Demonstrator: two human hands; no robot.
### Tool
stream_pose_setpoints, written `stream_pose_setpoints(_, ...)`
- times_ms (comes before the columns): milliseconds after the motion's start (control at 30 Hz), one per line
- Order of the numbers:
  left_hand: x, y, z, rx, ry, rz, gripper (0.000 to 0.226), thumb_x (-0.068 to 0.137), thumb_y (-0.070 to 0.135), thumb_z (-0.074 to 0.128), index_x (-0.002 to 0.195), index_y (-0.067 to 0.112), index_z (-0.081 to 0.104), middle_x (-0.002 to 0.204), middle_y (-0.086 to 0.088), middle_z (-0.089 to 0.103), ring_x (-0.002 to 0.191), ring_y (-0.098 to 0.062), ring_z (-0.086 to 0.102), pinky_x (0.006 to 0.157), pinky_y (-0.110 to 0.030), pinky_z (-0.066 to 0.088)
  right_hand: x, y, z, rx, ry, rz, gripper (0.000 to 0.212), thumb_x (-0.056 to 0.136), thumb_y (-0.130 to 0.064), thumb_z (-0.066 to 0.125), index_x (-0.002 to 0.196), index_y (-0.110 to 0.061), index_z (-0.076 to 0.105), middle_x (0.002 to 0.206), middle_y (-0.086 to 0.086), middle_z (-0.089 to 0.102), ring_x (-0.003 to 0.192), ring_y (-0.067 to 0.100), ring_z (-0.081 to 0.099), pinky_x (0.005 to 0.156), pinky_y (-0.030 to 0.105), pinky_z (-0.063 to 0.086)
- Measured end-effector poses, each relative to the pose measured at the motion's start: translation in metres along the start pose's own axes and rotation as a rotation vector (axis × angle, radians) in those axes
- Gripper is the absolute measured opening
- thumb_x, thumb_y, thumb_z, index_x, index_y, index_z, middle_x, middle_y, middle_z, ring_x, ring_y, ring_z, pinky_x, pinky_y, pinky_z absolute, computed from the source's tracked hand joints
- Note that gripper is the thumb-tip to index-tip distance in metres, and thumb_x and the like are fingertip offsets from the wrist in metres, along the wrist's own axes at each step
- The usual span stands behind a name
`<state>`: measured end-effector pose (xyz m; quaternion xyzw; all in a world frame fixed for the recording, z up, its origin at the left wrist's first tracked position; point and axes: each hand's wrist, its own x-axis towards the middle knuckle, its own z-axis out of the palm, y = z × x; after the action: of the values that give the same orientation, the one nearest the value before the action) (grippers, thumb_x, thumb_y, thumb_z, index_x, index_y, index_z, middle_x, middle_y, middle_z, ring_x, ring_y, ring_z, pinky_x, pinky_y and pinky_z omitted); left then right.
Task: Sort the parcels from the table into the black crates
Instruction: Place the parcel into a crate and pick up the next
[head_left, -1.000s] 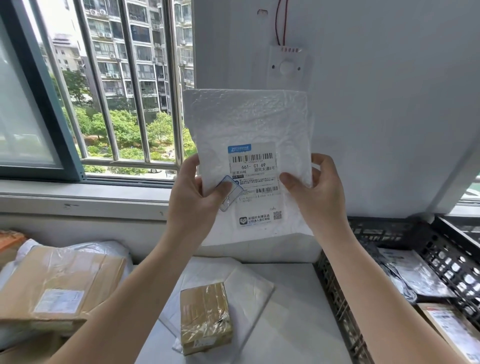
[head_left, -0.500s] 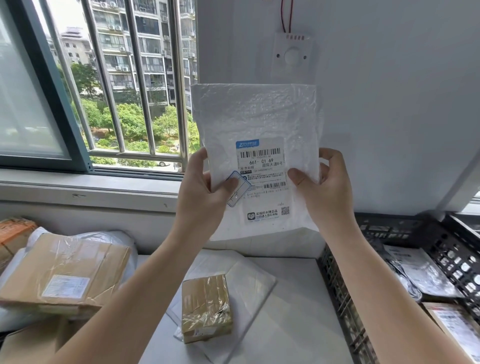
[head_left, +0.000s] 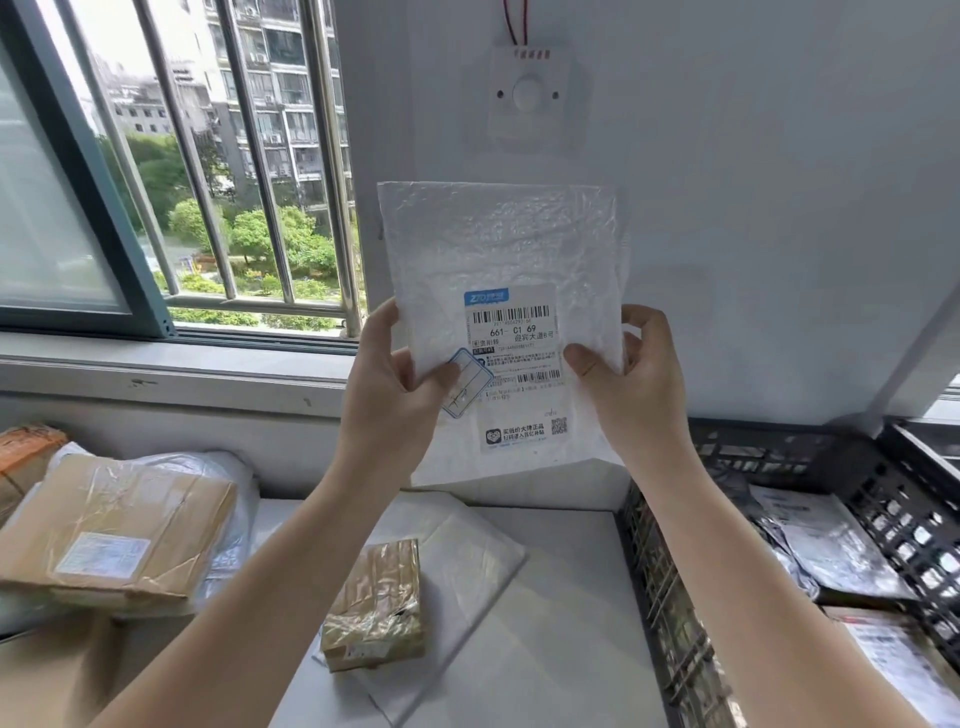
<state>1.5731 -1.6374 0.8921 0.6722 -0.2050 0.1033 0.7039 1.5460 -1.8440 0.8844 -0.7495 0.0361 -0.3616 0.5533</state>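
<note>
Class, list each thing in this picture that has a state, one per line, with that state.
white mailer: held upright in the air, label toward camera.
left hand: pinches the mailer's left edge.
right hand: pinches the mailer's right edge.
small taped box: lying on a flat white bag.
large brown parcel: lying flat, label up.
black crate: already holds parcels.

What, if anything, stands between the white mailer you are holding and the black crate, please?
Nothing visible does: the left hand and right hand hold the white mailer in the air, and the open-topped black crate sits lower right.
</note>
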Motion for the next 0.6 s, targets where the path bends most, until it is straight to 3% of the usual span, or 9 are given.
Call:
stream_pose_setpoints(67,-0.003,-0.003,0.009,0.003,0.021,-0.021,0.059,0.089,-0.001,0.067,0.122,0.041,0.044,0.090,-0.010,0.076,0.088,-0.038,0.071,0.081,-0.061,0.055,0.000,0.006,-0.009,-0.025,0.003,0.003,0.037,0.085,-0.023,0.074,0.097,-0.043,0.046,0.085,-0.026,0.068,0.075,-0.003,0.066,0.062,0.015,0.051)
stream_pose_setpoints(133,-0.007,-0.007,0.015,0.017,0.042,-0.052,0.059,0.088,0.001,0.068,0.127,0.037,0.043,0.091,-0.012,0.075,0.088,-0.037,0.071,0.080,-0.056,0.057,-0.004,0.009,-0.018,-0.064,0.012,0.014,0.034,0.087,-0.025,0.072,0.096,-0.044,0.045,0.087,-0.017,0.069,0.076,-0.001,0.065,0.068,0.022,0.053)
stream_pose_setpoints(200,-0.010,-0.011,0.019,0.066,0.062,-0.056,0.059,0.088,0.004,0.070,0.131,0.033,0.043,0.091,-0.005,0.074,0.085,-0.018,0.073,0.071,-0.032,0.059,-0.008,0.010,-0.028,-0.089,0.018,0.024,0.033,0.088,-0.026,0.071,0.100,-0.041,0.044,0.096,-0.010,0.068,0.078,0.001,0.066,0.069,0.027,0.053)
stream_pose_setpoints(300,-0.014,-0.013,0.028,0.116,0.048,-0.058,0.060,0.087,0.007,0.072,0.135,0.030,0.043,0.087,0.004,0.068,0.070,0.006,0.066,0.054,-0.009,0.047,-0.016,0.004,-0.045,-0.125,0.047,0.029,0.034,0.088,-0.026,0.071,0.104,-0.037,0.043,0.100,-0.012,0.064,0.078,-0.005,0.064,0.062,0.016,0.050)
stream_pose_setpoints(400,-0.017,-0.009,0.042,0.127,-0.013,-0.059,0.058,0.086,0.008,0.072,0.131,0.033,0.043,0.086,0.004,0.063,0.064,0.009,0.061,0.051,-0.006,0.043,-0.028,-0.004,-0.064,-0.216,0.119,0.015,0.035,0.088,-0.023,0.070,0.107,-0.030,0.042,0.092,-0.017,0.058,0.072,-0.016,0.058,0.053,0.005,0.041)
stream_pose_setpoints(600,-0.030,-0.002,0.084,0.070,-0.118,-0.070,0.062,0.085,0.002,0.068,0.135,0.029,0.042,0.090,0.012,0.058,0.066,0.021,0.056,0.045,-0.005,0.040,-0.045,-0.009,-0.111,-0.460,0.202,0.082,0.039,0.091,-0.027,0.067,0.119,-0.026,0.039,0.108,-0.010,0.051,0.083,-0.001,0.052,0.055,0.009,0.039)
